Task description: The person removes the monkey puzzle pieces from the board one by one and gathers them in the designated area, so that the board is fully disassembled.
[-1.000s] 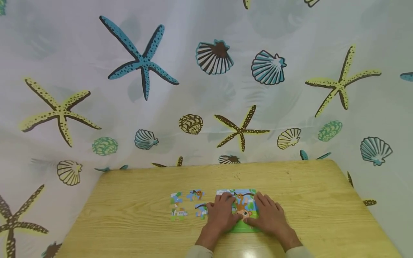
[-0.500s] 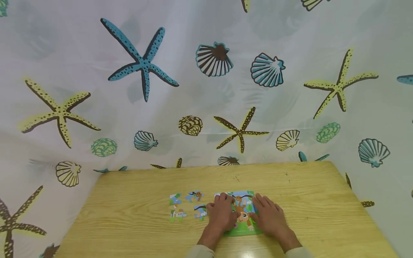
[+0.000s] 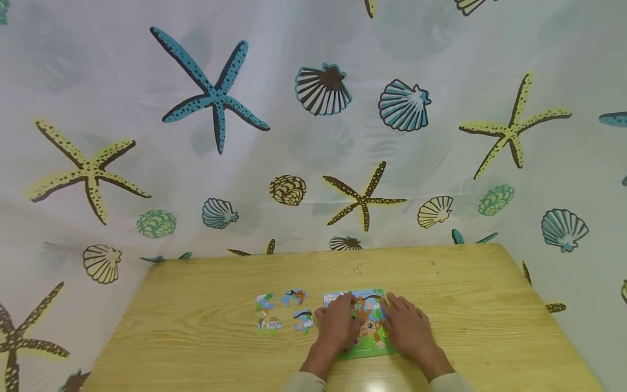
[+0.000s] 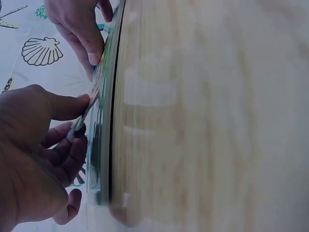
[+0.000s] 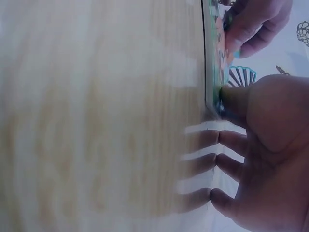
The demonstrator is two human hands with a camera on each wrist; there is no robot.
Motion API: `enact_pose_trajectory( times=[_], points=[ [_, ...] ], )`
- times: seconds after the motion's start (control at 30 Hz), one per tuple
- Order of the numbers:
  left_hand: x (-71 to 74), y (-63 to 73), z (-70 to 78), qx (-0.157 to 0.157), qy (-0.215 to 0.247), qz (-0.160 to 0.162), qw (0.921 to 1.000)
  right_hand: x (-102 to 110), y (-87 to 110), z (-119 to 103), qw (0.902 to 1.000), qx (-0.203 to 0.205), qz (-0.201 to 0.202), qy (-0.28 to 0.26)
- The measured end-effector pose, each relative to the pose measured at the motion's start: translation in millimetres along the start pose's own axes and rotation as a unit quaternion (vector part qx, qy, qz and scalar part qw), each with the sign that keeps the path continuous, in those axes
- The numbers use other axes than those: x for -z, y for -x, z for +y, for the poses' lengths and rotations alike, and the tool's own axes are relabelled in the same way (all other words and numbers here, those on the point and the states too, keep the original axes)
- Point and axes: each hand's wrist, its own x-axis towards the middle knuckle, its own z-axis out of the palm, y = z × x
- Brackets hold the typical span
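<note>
A jigsaw puzzle board with a monkey picture and a green lower edge lies on the table between the hands. My left hand is over its left part and covers much of it. In the left wrist view, the left thumb and fingertips pinch a thin puzzle piece, tilted against the board's surface. At the board's right side, my right hand lies with fingers spread. The right wrist view shows its thumb on the board's corner and its other fingertips touching the tabletop.
Several loose puzzle pieces lie left of the board, among them a green-and-blue one, one with an orange animal and one close to the left hand. A curtain printed with shells and starfish hangs behind the wooden table.
The right thumb has drawn back to the right, uncovering more of the monkey's face. The board has shifted slightly left. The left hand stays over the board's left part.
</note>
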Motion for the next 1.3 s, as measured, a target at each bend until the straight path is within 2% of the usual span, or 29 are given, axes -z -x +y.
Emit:
enact_pose_trajectory(
  times=[0.23, 0.37, 0.5, 0.67, 0.93, 1.1, 1.3],
  points=[
    [4.1, -1.4, 3.1, -0.034, 0.041, 0.043, 0.9977, 2, -4.9, -3, 0.9998, -0.010, 0.005, -0.014],
    [9.7, -0.6, 4.3, -0.031, 0.077, 0.042, 0.9956, 0, -5.1, -4, 0.9999, -0.012, 0.003, -0.009],
    [21.9, 4.2, -3.3, -0.024, 0.128, 0.032, 0.9909, 0, -3.7, -5, 0.9999, -0.008, 0.006, -0.007],
    [46.3, 14.0, -30.6, 0.005, 0.181, 0.006, 0.9834, 0, -1.2, -5, 0.9999, -0.003, 0.004, -0.010],
    [87.6, 31.6, -84.3, 0.055, 0.185, -0.016, 0.9811, 2, 1.5, -1, 0.9999, -0.014, -0.004, -0.008],
    [103.9, 46.0, -107.8, 0.083, 0.169, -0.016, 0.9820, 1, 1.3, -2, 0.9996, -0.012, -0.010, -0.022],
    [114.6, 61.3, -128.8, 0.109, 0.112, -0.024, 0.9874, 0, -0.2, -4, 0.9998, -0.010, -0.009, -0.013]
  ],
)
